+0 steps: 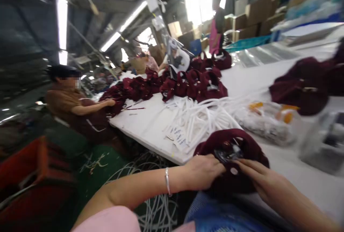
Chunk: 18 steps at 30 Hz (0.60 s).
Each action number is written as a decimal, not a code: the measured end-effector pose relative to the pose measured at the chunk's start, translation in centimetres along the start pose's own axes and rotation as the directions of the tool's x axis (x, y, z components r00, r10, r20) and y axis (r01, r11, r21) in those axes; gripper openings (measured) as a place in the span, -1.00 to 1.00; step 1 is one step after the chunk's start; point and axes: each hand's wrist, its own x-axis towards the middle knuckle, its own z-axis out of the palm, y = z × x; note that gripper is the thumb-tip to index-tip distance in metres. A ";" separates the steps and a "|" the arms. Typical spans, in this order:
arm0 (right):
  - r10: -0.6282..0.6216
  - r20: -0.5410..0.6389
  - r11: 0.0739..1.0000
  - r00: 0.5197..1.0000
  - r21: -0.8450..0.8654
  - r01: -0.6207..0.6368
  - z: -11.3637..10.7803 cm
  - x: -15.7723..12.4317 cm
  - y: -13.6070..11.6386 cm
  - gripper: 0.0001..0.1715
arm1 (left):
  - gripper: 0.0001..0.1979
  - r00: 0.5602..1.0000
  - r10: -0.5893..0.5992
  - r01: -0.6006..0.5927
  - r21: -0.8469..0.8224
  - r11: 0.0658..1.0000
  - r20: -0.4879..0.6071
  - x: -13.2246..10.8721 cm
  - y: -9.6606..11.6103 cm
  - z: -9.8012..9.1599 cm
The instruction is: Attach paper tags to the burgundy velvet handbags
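Note:
A dark red garment lies bunched at the near edge of the white table. My left hand, with a silver bracelet on the wrist, grips the garment's left side with fingers closed. My right hand rests on the garment's right side, its fingers pressed against the cloth next to a dark, shiny patch at the garment's middle. The picture is blurred by motion.
White hangers with paper tags lie in a heap beyond the garment. More dark red garments are piled further back and at the right. A seated person works at the table's left end; another person stands far off. Clear bags lie on the right.

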 end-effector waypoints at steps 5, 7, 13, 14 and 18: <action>0.195 0.435 0.978 0.879 -0.023 -0.205 -1.3 3.4 -0.6 -0.44 | -0.81 0.996 -0.042 0.039 -0.041 0.998 -0.084 -0.8 0.6 1.2; 0.260 0.529 0.963 0.808 -0.080 -0.257 -0.6 4.8 -0.8 -0.59 | -0.84 0.994 -0.030 0.023 -0.072 0.997 -0.106 -0.8 0.9 1.5; 0.265 0.575 0.958 0.774 -0.066 -0.279 3.6 6.6 -0.8 -0.79 | -0.84 0.976 0.086 -0.119 -0.159 0.980 -0.202 -0.3 0.5 2.9; 0.266 0.571 0.957 0.777 -0.061 -0.283 4.2 6.9 -0.6 -0.72 | -0.84 0.974 0.084 -0.120 -0.163 0.979 -0.212 -0.3 0.4 3.1; 0.260 0.553 0.960 0.791 -0.062 -0.272 4.6 7.4 -0.1 -0.78 | -0.83 0.962 0.085 -0.135 -0.182 0.974 -0.258 -0.5 0.0 2.8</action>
